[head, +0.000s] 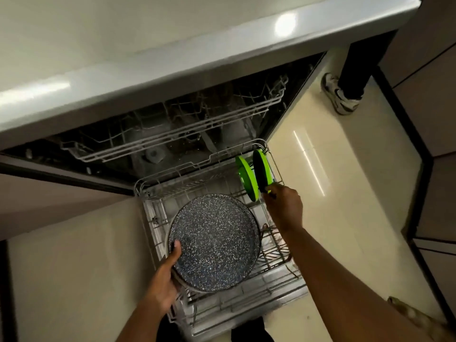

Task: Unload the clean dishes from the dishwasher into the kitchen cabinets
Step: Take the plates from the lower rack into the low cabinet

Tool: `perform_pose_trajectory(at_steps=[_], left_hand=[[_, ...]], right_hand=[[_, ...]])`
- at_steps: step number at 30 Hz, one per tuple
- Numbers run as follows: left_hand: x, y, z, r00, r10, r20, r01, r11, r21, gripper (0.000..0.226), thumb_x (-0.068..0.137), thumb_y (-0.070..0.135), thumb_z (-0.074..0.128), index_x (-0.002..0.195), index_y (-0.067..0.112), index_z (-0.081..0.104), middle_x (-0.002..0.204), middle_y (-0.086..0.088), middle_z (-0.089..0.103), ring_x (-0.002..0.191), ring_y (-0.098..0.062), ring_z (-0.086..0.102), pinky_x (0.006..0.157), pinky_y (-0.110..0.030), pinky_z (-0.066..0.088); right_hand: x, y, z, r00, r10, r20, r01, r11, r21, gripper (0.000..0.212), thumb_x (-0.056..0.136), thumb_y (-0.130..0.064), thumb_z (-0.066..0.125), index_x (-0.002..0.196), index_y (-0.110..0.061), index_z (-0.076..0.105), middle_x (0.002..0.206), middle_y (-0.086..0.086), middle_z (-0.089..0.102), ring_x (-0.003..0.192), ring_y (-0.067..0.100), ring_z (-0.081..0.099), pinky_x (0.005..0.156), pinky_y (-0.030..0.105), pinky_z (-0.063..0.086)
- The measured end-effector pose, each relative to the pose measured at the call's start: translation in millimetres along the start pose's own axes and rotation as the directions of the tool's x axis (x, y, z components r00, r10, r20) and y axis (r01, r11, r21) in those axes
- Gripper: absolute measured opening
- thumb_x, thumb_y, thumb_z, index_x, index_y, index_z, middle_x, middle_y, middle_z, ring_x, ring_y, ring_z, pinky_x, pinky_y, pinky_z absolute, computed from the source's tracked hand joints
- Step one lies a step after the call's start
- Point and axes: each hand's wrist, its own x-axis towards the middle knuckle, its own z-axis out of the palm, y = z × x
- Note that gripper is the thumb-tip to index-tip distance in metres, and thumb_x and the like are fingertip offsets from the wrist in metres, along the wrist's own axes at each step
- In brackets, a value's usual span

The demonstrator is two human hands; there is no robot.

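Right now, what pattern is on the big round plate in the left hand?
The big round plate, held by the left hand, is dark grey with fine white speckles, seen in the head view.

- We saw a speckled, stone-look matt pan (214,243).
- We noted smooth, glossy green plastic plates (246,178).
- The lower rack (271,287) looked like pale coated wire.
- The bench (172,77) was glossy; so were the floor tiles (320,193).

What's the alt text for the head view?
A person's left hand holds a speckled dark pan over the pulled-out lower dishwasher rack, while the right hand grips one of two upright green plates at the rack's far right corner.
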Motion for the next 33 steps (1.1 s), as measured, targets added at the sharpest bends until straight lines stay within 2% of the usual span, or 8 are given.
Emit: perform_pose_trajectory(at_steps=[3, 5, 11, 17, 22, 25, 30, 33], left_hand=[[17.5, -7.3, 14.4, 1.0, 0.017, -0.013, -0.017, 1.0, 0.018, 0.106, 0.033, 0.06, 0.092, 0.122, 0.013, 0.059, 0.12, -0.011, 0.069, 0.113, -0.031, 0.063, 0.102, -0.05, 0.045], [28.0, -12.7, 17.9, 0.999, 0.043, -0.006, -0.042, 0.999, 0.007, 0.111, 0.03, 0.061, 0.092, 0.124, 0.012, 0.06, 0.122, -0.009, 0.069, 0.115, -0.03, 0.063, 0.105, -0.052, 0.043], [36.9, -7.4, 21.6, 0.996, 0.085, -0.011, -0.085, 0.996, 0.001, 0.098, 0.052, 0.059, 0.087, 0.131, 0.013, 0.055, 0.127, -0.009, 0.066, 0.118, -0.026, 0.062, 0.103, -0.044, 0.045], [39.7, 2.1, 23.2, 0.996, 0.079, -0.034, -0.079, 0.997, 0.012, 0.057, 0.078, 0.046, 0.065, 0.125, 0.015, 0.058, 0.122, -0.008, 0.069, 0.116, -0.025, 0.062, 0.102, -0.043, 0.046], [30.3, 9.2, 22.6, 0.997, 0.062, -0.035, -0.06, 0.997, 0.043, 0.05, 0.083, 0.046, 0.062, 0.121, 0.015, 0.059, 0.119, -0.006, 0.071, 0.114, -0.023, 0.064, 0.109, -0.045, 0.042], [21.9, 14.7, 22.1, 0.998, 0.068, -0.018, -0.067, 0.996, 0.066, 0.042, 0.087, 0.043, 0.059, 0.118, 0.014, 0.061, 0.115, -0.004, 0.072, 0.111, -0.021, 0.065, 0.107, -0.042, 0.043], [15.1, 21.6, 11.7, 0.999, 0.049, 0.005, -0.05, 0.998, 0.048, 0.051, 0.085, 0.046, 0.061, 0.125, 0.013, 0.059, 0.123, -0.005, 0.068, 0.116, -0.022, 0.063, 0.108, -0.043, 0.042], [10.2, 25.8, 8.9, 0.999, 0.028, 0.028, -0.03, 0.998, 0.053, 0.056, 0.084, 0.046, 0.063, 0.128, 0.011, 0.058, 0.125, -0.006, 0.068, 0.116, -0.022, 0.063, 0.107, -0.041, 0.043]], right_hand=[[35.7, 3.1, 17.8, 0.996, -0.055, 0.068, 0.061, 0.995, -0.08, 0.024, 0.088, -0.031, 0.071, 0.109, -0.019, 0.073, 0.098, 0.007, 0.076, 0.083, 0.027, 0.07, 0.069, 0.027, 0.052], [54.6, 0.7, 30.5, 0.991, -0.052, 0.121, 0.068, 0.989, -0.131, 0.031, 0.087, -0.037, 0.071, 0.111, -0.017, 0.07, 0.097, 0.011, 0.074, 0.082, 0.03, 0.069, 0.071, 0.035, 0.058], [77.9, -11.3, 51.8, 0.975, -0.031, 0.22, 0.082, 0.97, -0.229, 0.032, 0.092, -0.026, 0.066, 0.121, -0.012, 0.062, 0.103, 0.015, 0.071, 0.093, 0.033, 0.068, 0.072, 0.032, 0.05], [75.1, -15.4, 48.9, 0.985, -0.043, 0.167, 0.078, 0.975, -0.21, 0.026, 0.089, -0.017, 0.063, 0.113, -0.007, 0.064, 0.099, 0.019, 0.071, 0.088, 0.037, 0.068, 0.072, 0.038, 0.053], [57.0, -6.3, 13.0, 0.991, -0.111, 0.076, 0.126, 0.961, -0.248, 0.023, 0.09, -0.026, 0.063, 0.109, -0.014, 0.066, 0.089, 0.011, 0.072, 0.074, 0.033, 0.066, 0.062, 0.031, 0.047], [41.0, 4.9, -16.0, 0.988, -0.144, -0.061, 0.13, 0.972, -0.194, 0.019, 0.087, -0.026, 0.066, 0.102, -0.016, 0.071, 0.08, 0.01, 0.073, 0.071, 0.035, 0.066, 0.057, 0.029, 0.037], [2.5, 6.0, -55.9, 0.981, -0.022, -0.194, 0.052, 0.987, 0.154, 0.028, 0.087, -0.027, 0.062, 0.11, -0.019, 0.075, 0.086, 0.003, 0.077, 0.072, 0.016, 0.072, 0.068, 0.036, 0.059], [-23.2, -3.7, -81.9, 0.936, 0.108, -0.334, 0.015, 0.938, 0.347, 0.022, 0.092, -0.015, 0.065, 0.11, -0.006, 0.073, 0.09, 0.0, 0.07, 0.07, -0.004, 0.065, 0.065, 0.017, 0.054]])
